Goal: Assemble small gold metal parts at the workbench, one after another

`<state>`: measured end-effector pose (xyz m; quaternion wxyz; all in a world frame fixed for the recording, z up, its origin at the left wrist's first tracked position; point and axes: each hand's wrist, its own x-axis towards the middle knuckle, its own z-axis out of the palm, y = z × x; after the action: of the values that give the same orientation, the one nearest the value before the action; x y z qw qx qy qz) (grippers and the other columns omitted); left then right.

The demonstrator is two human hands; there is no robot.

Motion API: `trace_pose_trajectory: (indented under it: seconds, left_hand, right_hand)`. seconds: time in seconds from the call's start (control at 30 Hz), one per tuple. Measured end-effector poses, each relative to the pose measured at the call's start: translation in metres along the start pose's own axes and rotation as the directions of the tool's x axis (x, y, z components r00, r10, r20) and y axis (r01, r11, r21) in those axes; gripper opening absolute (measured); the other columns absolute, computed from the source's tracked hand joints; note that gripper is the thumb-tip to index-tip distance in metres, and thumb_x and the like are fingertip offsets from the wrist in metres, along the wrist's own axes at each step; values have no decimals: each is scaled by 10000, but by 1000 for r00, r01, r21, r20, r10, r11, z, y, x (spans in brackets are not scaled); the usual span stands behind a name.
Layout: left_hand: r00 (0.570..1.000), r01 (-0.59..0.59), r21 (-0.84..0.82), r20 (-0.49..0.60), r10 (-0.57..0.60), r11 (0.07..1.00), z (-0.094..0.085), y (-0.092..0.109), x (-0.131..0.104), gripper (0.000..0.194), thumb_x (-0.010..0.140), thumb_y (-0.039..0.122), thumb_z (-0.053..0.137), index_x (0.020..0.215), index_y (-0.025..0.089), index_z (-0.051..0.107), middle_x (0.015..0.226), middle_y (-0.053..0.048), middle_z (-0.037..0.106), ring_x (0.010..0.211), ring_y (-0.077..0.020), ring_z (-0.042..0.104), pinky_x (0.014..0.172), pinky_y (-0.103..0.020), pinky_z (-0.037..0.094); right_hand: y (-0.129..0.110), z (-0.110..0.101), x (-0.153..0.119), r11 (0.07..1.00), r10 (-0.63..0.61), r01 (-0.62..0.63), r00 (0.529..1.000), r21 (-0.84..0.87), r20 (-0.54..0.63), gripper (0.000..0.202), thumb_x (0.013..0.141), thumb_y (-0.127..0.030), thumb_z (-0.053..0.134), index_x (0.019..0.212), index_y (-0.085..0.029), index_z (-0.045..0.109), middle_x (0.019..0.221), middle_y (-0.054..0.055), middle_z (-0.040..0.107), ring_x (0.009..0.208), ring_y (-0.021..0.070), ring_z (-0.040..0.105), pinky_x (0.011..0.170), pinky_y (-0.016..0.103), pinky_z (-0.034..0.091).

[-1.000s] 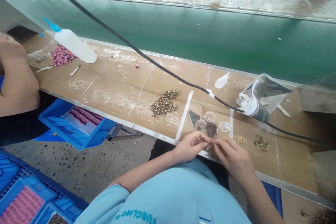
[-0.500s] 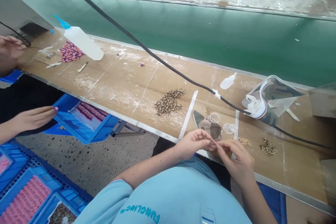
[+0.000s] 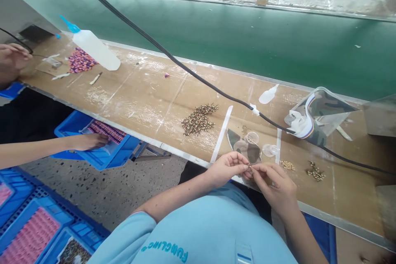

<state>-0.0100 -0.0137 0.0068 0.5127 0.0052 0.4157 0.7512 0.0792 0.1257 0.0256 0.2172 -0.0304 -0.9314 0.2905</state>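
1. The tiny dark bit [image 3: 249, 167] could slip, I think, because it is so small and only fingertips hold it. It sits between the two hands, by the near edge of the shiny brown worktop [image 3: 148, 103].
2. If it drops on the near side, it could get lost on the speckled grey floor [image 3: 123, 198].
3. A quick push forward could tip the small round clear plastic cup [image 3: 257, 137], just past the hands.
4. The bare left hand [image 3: 227, 168] has its fingers curled in, thumb and finger pinched narrow on the bit.
5. The bare right hand [image 3: 276, 183] shows its back, its thumb and pointer also pinched there. The fingers hide the bit's shape.
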Motion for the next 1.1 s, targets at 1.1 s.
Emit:
trace_pose_trajectory:
  seconds: [1.1]
  left_hand:
    - [999,-16,149,-28,20,989,2,0,-1,415,639,449,768,800,141,543,605,-1,638,579,-111,606,630,-248,458]
  right_hand:
    - [2,-3,-3,997,-79,79,995,6,53,118,909,-195,498,880,-224,609,793,7,663,702,98,637,637,192,498]
